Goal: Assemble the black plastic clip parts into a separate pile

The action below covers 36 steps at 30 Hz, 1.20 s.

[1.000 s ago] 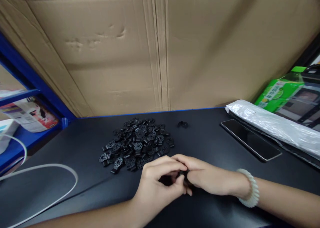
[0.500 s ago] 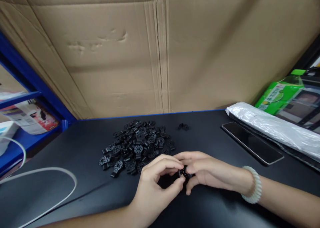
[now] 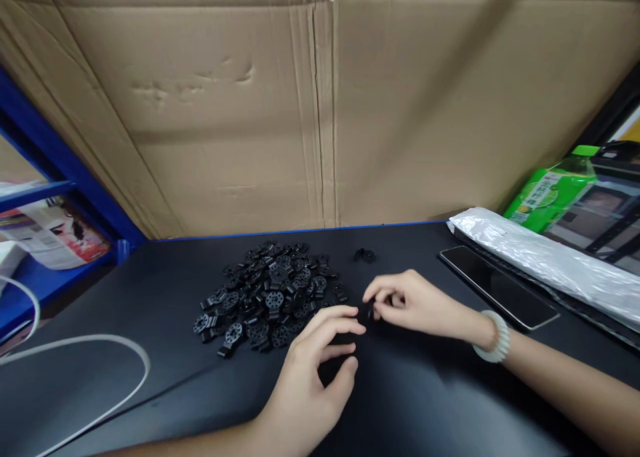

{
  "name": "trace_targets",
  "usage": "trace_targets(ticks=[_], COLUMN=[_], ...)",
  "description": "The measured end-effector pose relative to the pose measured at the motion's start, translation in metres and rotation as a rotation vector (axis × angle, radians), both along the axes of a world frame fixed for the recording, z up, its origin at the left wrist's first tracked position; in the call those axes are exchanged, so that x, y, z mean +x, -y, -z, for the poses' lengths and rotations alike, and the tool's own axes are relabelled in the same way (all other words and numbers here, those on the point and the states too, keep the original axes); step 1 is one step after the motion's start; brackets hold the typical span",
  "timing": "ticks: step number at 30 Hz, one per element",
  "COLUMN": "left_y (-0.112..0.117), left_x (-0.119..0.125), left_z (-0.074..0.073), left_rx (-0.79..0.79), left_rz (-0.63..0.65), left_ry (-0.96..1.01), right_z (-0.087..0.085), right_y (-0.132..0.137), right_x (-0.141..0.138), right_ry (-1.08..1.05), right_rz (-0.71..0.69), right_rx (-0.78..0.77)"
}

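Observation:
Between the thumb and fingers of my right hand point(image 3: 407, 301) is a small black plastic part point(image 3: 369, 309), partly hidden by the fingertips. A pale beaded band point(image 3: 493, 337) circles that wrist. My left hand point(image 3: 317, 370) is open, fingers apart and curved, holding nothing, just left of and nearer than the part. Left of both hands lies a heap of black plastic parts point(image 3: 275, 300), each with a round, holed disc and a short tab. One separate black part point(image 3: 364, 255) lies on the dark tabletop point(image 3: 420, 390) beyond my right hand.
A phone point(image 3: 495, 287) lies at the right beside a silvery wrapped package point(image 3: 530, 250). Behind them a green bottle point(image 3: 550, 193) leans. A white cable point(image 3: 145, 360) loops at the left, near a blue shelf frame point(image 3: 90, 170). Cardboard point(image 3: 225, 110) walls off the back.
My two hands were together around the black part. Now my left hand has let go, and my right hand has moved up and away from me with the part.

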<state>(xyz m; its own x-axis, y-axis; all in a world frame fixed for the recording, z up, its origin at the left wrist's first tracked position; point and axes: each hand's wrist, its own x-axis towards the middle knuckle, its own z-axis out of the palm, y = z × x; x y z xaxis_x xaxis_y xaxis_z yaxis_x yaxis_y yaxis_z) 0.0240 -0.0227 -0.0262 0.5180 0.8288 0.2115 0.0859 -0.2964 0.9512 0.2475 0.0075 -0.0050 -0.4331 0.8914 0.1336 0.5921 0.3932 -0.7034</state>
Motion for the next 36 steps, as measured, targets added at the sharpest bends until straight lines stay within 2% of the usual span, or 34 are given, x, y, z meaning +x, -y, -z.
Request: trace_targets(ticks=[2,4,8,11,15,18,22,26,29,31,34,36], left_y=[0.003,0.005,0.005,0.005,0.006,0.007,0.006,0.004,0.005,0.006,0.007,0.006], left_x=[0.0,0.0,0.0,0.001,0.001,0.002,0.003,0.002,0.003,0.005,0.005,0.004], left_z=[-0.002,-0.005,-0.01,-0.009,-0.009,-0.009,-0.008,-0.007,-0.006,-0.004,0.0,0.002], left_rx=[0.081,0.152,0.223,0.245,0.278,0.287,0.283,0.27,0.222,0.163,0.125,0.152], left_rz=[0.041,0.087,0.132,0.129,0.126,0.13,0.126,0.117,0.091,0.025,-0.14,-0.229], left_ry=[-0.104,-0.178,-0.208,-0.198,-0.164,-0.152,-0.15,-0.152,-0.153,-0.102,0.07,0.146], right_z=[0.004,0.008,0.013,0.012,0.01,0.014,0.018,0.018,0.017,0.017,0.014,0.013], right_y=[-0.013,-0.025,-0.038,-0.034,-0.018,-0.01,-0.013,-0.016,-0.011,-0.004,0.007,0.013], right_x=[0.006,0.01,0.012,0.004,-0.018,-0.035,-0.049,-0.048,-0.04,-0.035,-0.034,-0.037], right_ry=[0.111,0.156,0.192,0.212,0.258,0.315,0.185,0.078,-0.016,-0.199,-0.584,-0.713], right_rz=[0.169,0.257,0.342,0.375,0.271,0.2,0.245,0.293,0.256,0.169,0.037,-0.015], right_rx=[0.245,0.356,0.43,0.48,0.496,0.394,0.254,0.196,0.096,-0.101,-0.476,-0.588])
